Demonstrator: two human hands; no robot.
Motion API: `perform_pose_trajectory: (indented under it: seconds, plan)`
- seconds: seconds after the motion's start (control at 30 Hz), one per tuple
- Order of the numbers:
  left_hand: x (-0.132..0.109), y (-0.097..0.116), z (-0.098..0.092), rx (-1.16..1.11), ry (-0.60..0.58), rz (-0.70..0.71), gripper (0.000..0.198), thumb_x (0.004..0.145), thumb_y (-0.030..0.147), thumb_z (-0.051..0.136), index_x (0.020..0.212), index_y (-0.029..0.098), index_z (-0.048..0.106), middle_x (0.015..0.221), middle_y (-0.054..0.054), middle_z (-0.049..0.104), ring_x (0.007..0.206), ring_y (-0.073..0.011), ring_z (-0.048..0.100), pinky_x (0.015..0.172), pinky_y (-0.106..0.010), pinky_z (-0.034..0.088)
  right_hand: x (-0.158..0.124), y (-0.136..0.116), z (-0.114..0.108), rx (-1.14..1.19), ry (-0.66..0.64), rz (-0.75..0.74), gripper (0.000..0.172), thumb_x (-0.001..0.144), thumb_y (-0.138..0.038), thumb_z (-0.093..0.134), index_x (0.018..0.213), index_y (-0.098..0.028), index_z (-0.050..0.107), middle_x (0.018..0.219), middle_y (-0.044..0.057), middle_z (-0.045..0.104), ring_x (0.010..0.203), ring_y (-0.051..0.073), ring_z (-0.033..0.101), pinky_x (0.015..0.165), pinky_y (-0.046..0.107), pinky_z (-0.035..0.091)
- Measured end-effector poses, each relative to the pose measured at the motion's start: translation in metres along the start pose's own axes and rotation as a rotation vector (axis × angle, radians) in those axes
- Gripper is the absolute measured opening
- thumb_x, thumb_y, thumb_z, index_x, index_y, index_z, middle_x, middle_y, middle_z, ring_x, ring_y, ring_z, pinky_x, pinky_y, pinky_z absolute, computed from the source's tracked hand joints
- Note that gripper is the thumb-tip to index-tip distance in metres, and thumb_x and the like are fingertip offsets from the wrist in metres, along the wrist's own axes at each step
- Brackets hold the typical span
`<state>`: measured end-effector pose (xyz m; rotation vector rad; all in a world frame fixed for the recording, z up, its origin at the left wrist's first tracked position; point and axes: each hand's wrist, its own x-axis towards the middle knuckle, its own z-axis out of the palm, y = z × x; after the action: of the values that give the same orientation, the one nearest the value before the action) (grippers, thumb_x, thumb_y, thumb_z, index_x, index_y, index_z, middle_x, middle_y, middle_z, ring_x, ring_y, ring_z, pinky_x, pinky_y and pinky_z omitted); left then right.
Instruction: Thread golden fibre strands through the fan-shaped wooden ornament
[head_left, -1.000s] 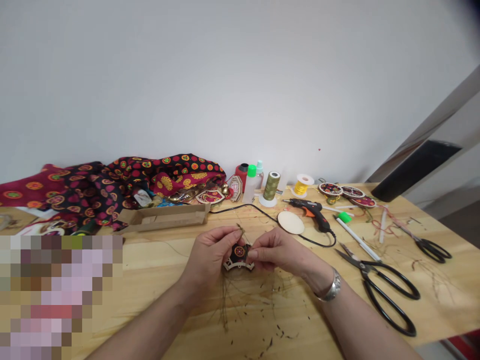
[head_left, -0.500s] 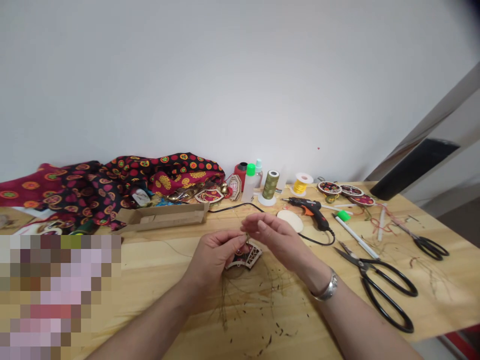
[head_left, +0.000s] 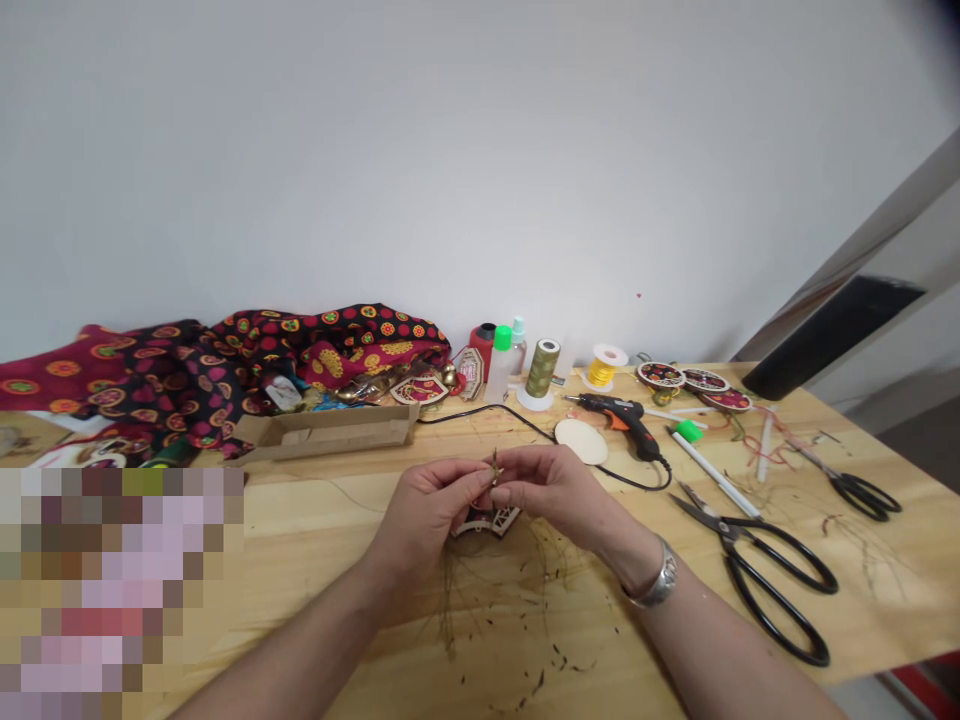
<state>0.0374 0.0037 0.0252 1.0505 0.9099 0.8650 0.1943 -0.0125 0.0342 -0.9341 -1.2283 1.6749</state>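
My left hand (head_left: 429, 510) and my right hand (head_left: 551, 487) meet at the middle of the wooden table (head_left: 315, 560). Both pinch a thin olive-gold thread (head_left: 495, 466) at their fingertips. Just under the fingers hangs a small wooden ornament (head_left: 491, 520) with red and black patterned fabric on it, partly hidden by my left fingers. Loose strands of the thread (head_left: 450, 600) trail down onto the table below the ornament. A silver bracelet (head_left: 658, 578) circles my right wrist.
Large black scissors (head_left: 757, 565) lie to the right, smaller scissors (head_left: 855, 488) farther right. A glue gun (head_left: 622, 415), wooden oval (head_left: 581, 441), pen (head_left: 712, 470), thread spools (head_left: 541, 372), bottles (head_left: 501, 365) and finished ornaments (head_left: 682, 380) line the back. Patterned fabric (head_left: 225, 370) and a cardboard box (head_left: 330, 430) sit left.
My right hand rose off the ornament toward the back, then came down again to meet the left fingertips on the thread. The ornament tilted and now hangs lower under the fingers.
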Motion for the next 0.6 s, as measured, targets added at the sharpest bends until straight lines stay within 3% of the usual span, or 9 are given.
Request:
perform_pose_trajectory:
  seconds: [0.27,0.6]
  plan:
    - [0.0,0.0006,0.0,0.048,-0.019,-0.003,0.017,0.069,0.03,0.064,0.07,0.014,0.069,0.052,0.002,0.055,0.042,-0.0045,0.034,0.041,-0.019,0.022,0.0014,-0.0011,0.0006,-0.075,0.264,0.011,0.02,0.067,-0.028,0.067,0.081,-0.013,0.067,0.056,-0.002,0.058,0.046,0.005,0.046,0.048,0.02,0.039]
    - [-0.0017,0.0066,0.0028,0.115,-0.053,-0.004,0.017,0.069,0.029,0.064,0.065,0.014,0.069,0.054,0.002,0.058,0.039,-0.0031,0.032,0.04,-0.019,0.024,0.0006,-0.0014,-0.0011,-0.129,0.264,-0.005,0.016,0.068,-0.029,0.065,0.068,-0.013,0.063,0.05,-0.004,0.054,0.042,0.004,0.039,0.044,0.019,0.031]
